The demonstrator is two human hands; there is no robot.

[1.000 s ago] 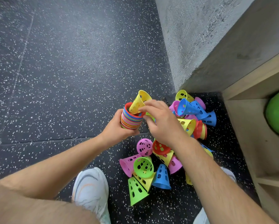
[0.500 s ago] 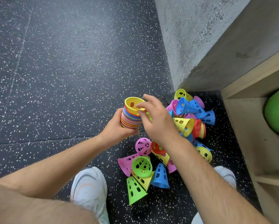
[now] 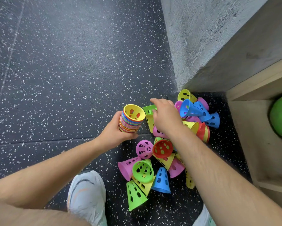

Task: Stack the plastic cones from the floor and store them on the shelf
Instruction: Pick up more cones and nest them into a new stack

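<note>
Now, left hand [image 3: 114,133] holds cone stack [image 3: 130,121]

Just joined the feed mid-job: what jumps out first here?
The left hand grips a nested stack of cones, yellow on top, above the speckled floor. Beside it the right hand pinches a green cone at the edge of a bright loose pile of cones, which lies by the wooden shelf.

Open speckled floor [image 3: 63,79] left, concrete wall [image 3: 210,38] and wooden shelf [image 3: 254,128] hemming cone pile [image 3: 161,160] right
</note>
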